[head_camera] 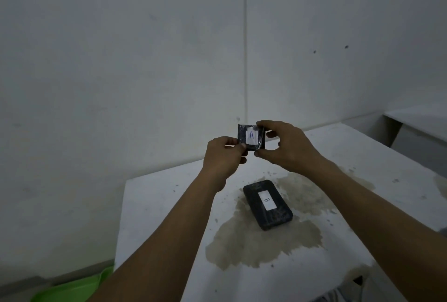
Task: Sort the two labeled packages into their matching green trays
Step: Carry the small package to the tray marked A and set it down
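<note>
Here, 2 hands lift package A point(251, 137) to read its label.

The left hand point(223, 156) pinches its lower left corner and the right hand point(287, 147) clamps its right edge between thumb and fingers, label turned toward the camera, probably for checking. Package B point(267, 204) lies below on the stained white table point(154, 205). 1 green tray point(72, 289) shows partly, low at the left.
</note>
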